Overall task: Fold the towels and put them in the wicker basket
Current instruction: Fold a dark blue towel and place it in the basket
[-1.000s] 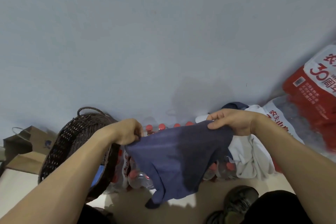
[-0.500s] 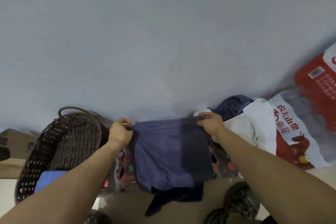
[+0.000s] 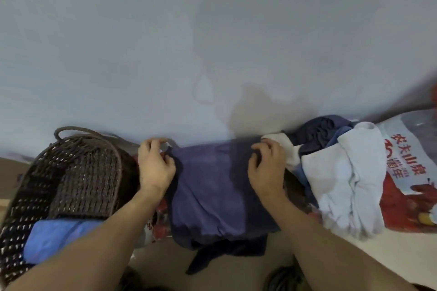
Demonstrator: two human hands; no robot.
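A: Head view, then. What have the hands got?

B: Both are on the dark blue towel (image 3: 212, 186). The left hand (image 3: 155, 168) sits at its upper left corner with the fingers curled over the edge; the right hand (image 3: 267, 168) does the same at the upper right, fingers bent down onto the cloth. Each looks to be gripping its corner.

A: And how does the towel lie?

B: It is spread between the two hands and draped over a pack of red-capped bottles (image 3: 158, 215), of which only a bit shows at its left side. The lower edge hangs crumpled over the front, with a dark strip trailing down toward the floor (image 3: 165, 257).

A: Where is the wicker basket?

B: To the left, just beside the left forearm. The wicker basket (image 3: 78, 172) is dark brown with a loop handle at the far rim, and a bright blue towel (image 3: 54, 236) lies inside it.

A: Anything to the right?

B: A heap of cloth: a white towel (image 3: 350, 184) in front, a navy cloth (image 3: 319, 132) bunched behind it, touching the right hand's side of the spread towel. Past that lies a printed plastic pack (image 3: 406, 168) with red Chinese characters. A pale wall (image 3: 212, 42) fills the upper part.
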